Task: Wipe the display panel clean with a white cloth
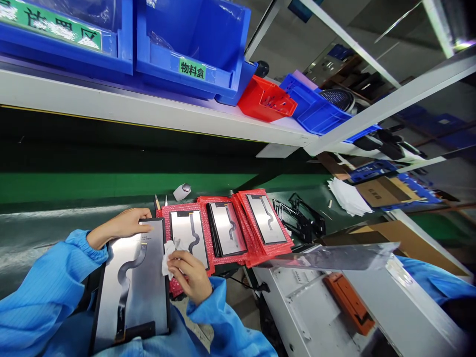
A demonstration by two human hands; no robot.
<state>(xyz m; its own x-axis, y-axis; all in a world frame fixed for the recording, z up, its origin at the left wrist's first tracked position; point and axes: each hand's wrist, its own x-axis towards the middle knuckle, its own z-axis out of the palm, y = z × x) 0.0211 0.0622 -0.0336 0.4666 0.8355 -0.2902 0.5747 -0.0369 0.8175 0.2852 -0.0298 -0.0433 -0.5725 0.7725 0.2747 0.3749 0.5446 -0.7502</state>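
A flat display panel (134, 287) with a silver back and a black curved ribbon cable lies in front of me. My left hand (124, 225) rests over its top edge, fingers curled along it and holding it steady. My right hand (189, 275) is closed on a small white wipe (168, 255) at the panel's right edge. Both arms wear blue sleeves.
Three similar panels (226, 228) lie on red bubble wrap (260, 248) to the right, with black frames (299, 215) beyond. A small white bottle (182, 191) stands behind them. Blue bins (193, 49) and a red bin (266, 99) sit on the shelf above. Another person's blue sleeve (435, 280) is at right.
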